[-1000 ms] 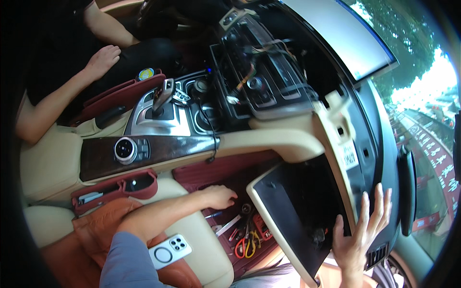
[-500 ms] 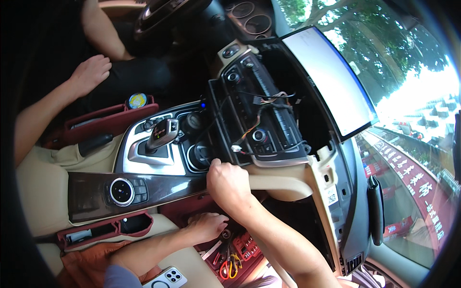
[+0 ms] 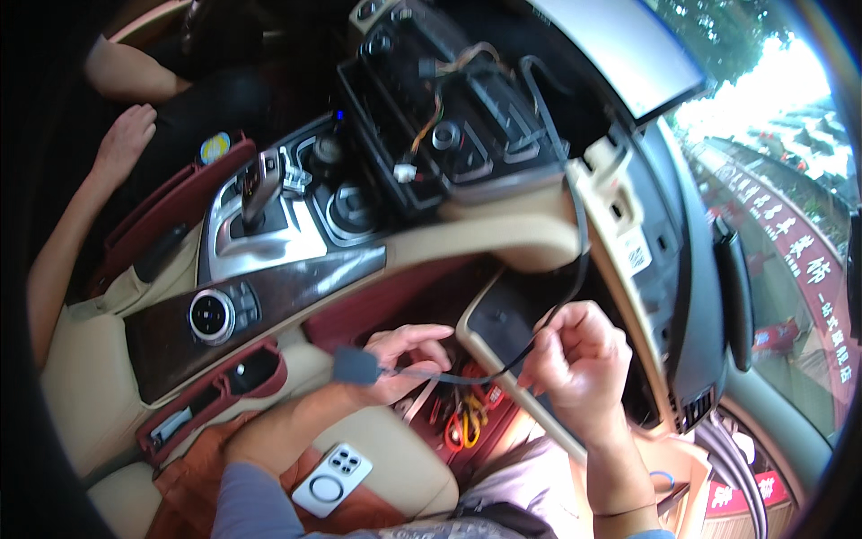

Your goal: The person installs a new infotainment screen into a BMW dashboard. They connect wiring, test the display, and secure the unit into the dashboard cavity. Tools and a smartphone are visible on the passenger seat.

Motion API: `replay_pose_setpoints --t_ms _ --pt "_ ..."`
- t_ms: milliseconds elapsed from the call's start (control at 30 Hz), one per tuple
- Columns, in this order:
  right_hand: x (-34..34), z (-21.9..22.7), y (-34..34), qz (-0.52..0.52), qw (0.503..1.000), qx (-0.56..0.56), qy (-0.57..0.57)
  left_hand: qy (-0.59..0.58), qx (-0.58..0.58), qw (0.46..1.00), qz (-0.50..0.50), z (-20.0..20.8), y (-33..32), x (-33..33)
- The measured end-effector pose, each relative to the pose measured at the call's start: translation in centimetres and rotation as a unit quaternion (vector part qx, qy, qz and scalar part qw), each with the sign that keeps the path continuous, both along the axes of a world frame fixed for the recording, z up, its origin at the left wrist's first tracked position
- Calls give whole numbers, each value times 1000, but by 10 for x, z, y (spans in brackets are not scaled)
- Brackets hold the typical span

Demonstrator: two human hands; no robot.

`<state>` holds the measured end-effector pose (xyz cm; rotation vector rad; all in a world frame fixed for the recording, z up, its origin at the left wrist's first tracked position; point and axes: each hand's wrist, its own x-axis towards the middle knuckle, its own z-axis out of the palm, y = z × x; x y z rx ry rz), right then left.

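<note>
A thin black cable [image 3: 579, 260] comes down from the opened dashboard and loops across in front of me. My right hand [image 3: 579, 368] is closed in a pinch on this cable, in front of the glove box opening. At the cable's other end is a small dark square block [image 3: 356, 366], slightly blurred, probably an antenna or module. It hangs in front of my left hand [image 3: 404, 355], whose fingers are apart and stretched to the right; the cable crosses before its palm. The pulled-out dash unit [image 3: 462, 148] has loose wires with a white plug [image 3: 405, 172].
The gear lever [image 3: 260, 193] and console knob [image 3: 212, 316] lie to the left. A white phone [image 3: 332, 481] rests on the seat. Tools, including orange-handled ones [image 3: 462, 427], lie low in the middle. Another person's hand [image 3: 126, 139] is at the far left. A screen [image 3: 620, 45] tops the dash.
My right hand has moved from the console edge to the right and now pinches the cable. The block and cable have come before my left hand, which has opened. The view has shifted.
</note>
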<state>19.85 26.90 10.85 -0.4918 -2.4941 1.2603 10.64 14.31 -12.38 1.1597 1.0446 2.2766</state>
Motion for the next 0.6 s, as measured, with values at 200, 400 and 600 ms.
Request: replay_pose_setpoints --t_ms 200,400,600 --pt "33 -46 29 -78 995 64 -25 -160 103 966 -174 13 -8 32" --pt "39 -55 34 -61 976 175 -115 -125 71 982 -120 18 -12 24" --pt "39 -47 5 -19 931 358 -62 154 75 985 7 32 -17 16"
